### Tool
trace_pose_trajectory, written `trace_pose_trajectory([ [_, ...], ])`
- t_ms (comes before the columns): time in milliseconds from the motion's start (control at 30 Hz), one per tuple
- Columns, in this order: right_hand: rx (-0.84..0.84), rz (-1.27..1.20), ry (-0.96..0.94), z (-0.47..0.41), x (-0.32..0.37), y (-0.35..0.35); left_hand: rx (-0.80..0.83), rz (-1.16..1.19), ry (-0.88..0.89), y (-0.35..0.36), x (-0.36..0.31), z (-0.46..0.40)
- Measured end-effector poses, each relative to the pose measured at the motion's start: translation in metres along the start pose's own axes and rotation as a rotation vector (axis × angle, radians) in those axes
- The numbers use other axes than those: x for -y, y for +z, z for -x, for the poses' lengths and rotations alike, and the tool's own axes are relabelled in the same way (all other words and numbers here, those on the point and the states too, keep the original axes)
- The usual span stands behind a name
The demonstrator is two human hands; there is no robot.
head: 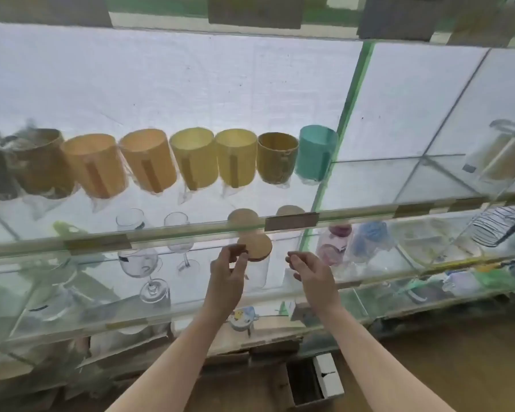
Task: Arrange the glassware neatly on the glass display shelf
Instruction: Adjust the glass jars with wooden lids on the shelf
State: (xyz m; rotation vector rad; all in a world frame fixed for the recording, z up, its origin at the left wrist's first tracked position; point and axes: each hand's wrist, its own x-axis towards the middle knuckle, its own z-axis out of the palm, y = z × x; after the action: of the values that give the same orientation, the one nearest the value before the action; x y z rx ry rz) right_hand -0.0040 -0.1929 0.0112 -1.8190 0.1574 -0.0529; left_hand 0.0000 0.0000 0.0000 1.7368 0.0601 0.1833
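A clear glass jar with a round wooden lid [257, 248] stands on the middle glass shelf [191, 310]. My left hand [226, 275] is raised just left of it, fingers loosely curled, with the fingertips at the lid's left edge; whether they touch it I cannot tell. My right hand [311, 273] hovers a short gap to the jar's right, fingers curled and holding nothing. Two more wooden-lidded jars [290, 210] stand behind it. To the left, on the same shelf, are a large wine glass [140, 263] and a smaller wine glass [180, 236].
Above, a row of plastic-wrapped coloured mugs [149, 160] ends in a teal mug [315, 153] at a green-edged glass divider [344, 114]. Patterned cups [335, 243] and a wire rack [500, 224] sit to the right. Cardboard boxes [315, 382] lie on the floor below.
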Motion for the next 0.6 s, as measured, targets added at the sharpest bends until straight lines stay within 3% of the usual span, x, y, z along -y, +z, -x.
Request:
trace_pose_trajectory([
  [333, -0.095, 0.196, 0.045, -0.074, 0.004, 0.009, 0.170, -0.391, 0.165, -0.007, 0.028, -0.054],
  [433, -0.013, 0.334, 0.099, -0.086, 0.013, 0.002, 0.213, -0.413, 0.205, 0.000, 0.031, -0.062],
  [467, -0.062, 0.331, 0.049, -0.090, 0.017, -0.001, 0.224, -0.420, 0.210, 0.002, 0.033, -0.063],
  [533, 0.089, 0.286, 0.068, -0.093, 0.036, -0.007, 0.227, -0.436, 0.225, 0.006, 0.036, -0.062],
  [567, -0.011, 0.364, -0.046, -0.098, 0.032, -0.015, 0.219, -0.437, 0.229, 0.007, 0.037, -0.062],
  [600, 0.044, 0.309, 0.013, -0.105, 0.025, -0.022, 0.207, -0.440, 0.222, 0.008, 0.038, -0.062],
])
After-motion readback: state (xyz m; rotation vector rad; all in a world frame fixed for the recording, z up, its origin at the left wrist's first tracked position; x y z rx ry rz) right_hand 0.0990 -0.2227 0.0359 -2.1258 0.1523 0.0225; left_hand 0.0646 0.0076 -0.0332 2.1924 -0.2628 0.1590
